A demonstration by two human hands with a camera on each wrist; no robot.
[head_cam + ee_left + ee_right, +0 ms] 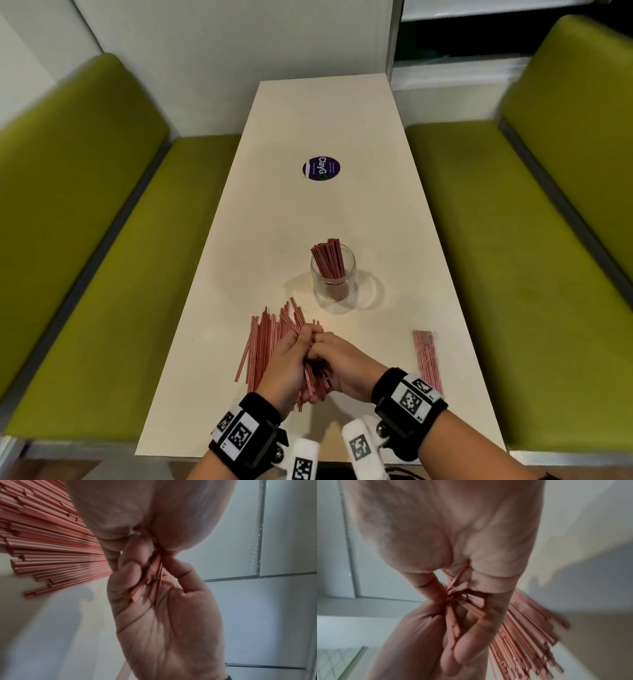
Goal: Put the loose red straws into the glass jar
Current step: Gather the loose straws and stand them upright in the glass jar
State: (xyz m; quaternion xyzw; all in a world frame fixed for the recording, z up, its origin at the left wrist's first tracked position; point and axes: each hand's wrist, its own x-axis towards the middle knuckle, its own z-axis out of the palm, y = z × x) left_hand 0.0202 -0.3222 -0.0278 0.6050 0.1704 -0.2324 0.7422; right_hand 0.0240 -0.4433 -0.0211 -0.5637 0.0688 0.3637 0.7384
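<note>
Both hands met over the near part of the cream bench point(342, 130). The left hand point(286, 359) and the right hand point(337, 366) had their fingers curled together round one bunch of red straws point(317, 377), its ends poking out between the palms. Just left of the hands, a loose pile of straws point(263, 339) lay fanned on the bench. The glass jar point(334, 277) stood upright just beyond them, partly filled with straws leaning inside. A wrapped pack of straws point(426, 356) lay to the right. Farther off, a round purple sticker point(321, 168) read "ClayGo"; its smaller print was illegible.
</note>
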